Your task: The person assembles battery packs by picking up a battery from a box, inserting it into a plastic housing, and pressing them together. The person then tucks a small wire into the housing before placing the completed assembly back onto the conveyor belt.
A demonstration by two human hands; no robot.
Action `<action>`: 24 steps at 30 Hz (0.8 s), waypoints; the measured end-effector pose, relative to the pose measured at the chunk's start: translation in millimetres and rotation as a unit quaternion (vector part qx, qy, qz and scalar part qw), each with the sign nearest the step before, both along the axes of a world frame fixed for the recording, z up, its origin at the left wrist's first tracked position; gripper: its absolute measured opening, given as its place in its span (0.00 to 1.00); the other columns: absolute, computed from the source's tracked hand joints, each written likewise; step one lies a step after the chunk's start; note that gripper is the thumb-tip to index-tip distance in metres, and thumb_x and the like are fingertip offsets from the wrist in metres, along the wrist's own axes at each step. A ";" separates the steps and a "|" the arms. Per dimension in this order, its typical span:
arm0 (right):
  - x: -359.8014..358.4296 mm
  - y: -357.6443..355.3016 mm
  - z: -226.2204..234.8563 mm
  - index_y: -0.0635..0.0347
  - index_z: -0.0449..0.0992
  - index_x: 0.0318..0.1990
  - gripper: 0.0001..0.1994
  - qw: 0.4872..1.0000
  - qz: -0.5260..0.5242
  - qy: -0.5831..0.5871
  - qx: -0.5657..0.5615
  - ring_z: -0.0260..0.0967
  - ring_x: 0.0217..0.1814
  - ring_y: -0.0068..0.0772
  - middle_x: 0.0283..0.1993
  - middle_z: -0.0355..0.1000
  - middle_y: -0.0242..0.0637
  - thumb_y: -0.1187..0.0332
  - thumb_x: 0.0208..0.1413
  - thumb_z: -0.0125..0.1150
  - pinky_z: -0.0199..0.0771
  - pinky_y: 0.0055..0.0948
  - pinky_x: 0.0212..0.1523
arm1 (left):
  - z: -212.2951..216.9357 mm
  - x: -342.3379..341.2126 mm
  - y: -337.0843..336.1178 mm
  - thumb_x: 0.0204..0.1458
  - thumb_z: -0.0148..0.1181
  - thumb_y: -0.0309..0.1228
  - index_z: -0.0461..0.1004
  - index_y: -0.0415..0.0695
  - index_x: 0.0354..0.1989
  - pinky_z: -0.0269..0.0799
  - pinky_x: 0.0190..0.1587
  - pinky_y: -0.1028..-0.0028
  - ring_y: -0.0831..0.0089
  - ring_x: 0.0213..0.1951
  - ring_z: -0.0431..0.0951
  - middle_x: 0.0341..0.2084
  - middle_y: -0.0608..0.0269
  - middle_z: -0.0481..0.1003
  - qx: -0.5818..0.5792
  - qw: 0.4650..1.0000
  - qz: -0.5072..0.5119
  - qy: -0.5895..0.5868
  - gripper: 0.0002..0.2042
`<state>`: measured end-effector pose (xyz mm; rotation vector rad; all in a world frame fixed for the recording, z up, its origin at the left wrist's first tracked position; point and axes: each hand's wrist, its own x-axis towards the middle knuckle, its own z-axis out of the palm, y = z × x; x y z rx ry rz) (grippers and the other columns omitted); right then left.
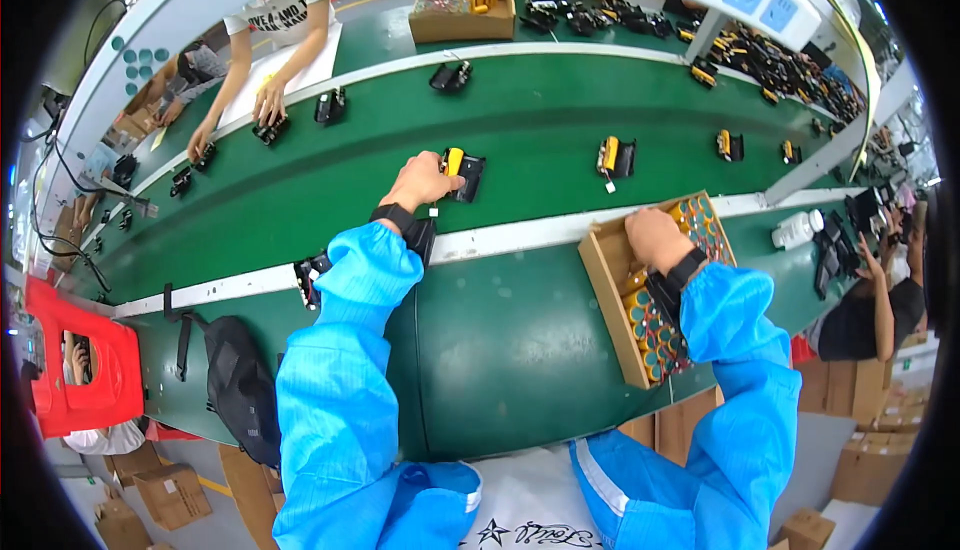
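Brown cardboard box point(603, 275) (cells, prob.) under R hand point(655, 238).

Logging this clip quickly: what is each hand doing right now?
Left hand: closed on a black holder with a yellow battery on the belt.
Right hand: reaching into the cardboard box of batteries; grip cannot be told.

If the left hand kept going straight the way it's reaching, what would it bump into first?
The left hand points up and to the right across the green belt. It would first meet the black holder with the yellow cell, which its fingers already seem to touch. Depth is hard to judge.
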<state>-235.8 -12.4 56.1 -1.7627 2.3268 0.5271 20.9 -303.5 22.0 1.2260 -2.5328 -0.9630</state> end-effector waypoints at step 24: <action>163.2 150.7 56.5 0.60 0.67 0.40 0.08 0.382 -0.302 -0.787 -0.378 0.56 0.14 0.28 0.25 0.61 0.37 0.65 0.59 0.53 0.55 0.24 0.13 | 8.1 -41.3 -116.3 0.50 0.56 0.28 0.80 0.44 0.37 0.69 0.54 0.55 0.54 0.46 0.79 0.39 0.53 0.80 -0.390 0.905 -0.073 -0.153 0.09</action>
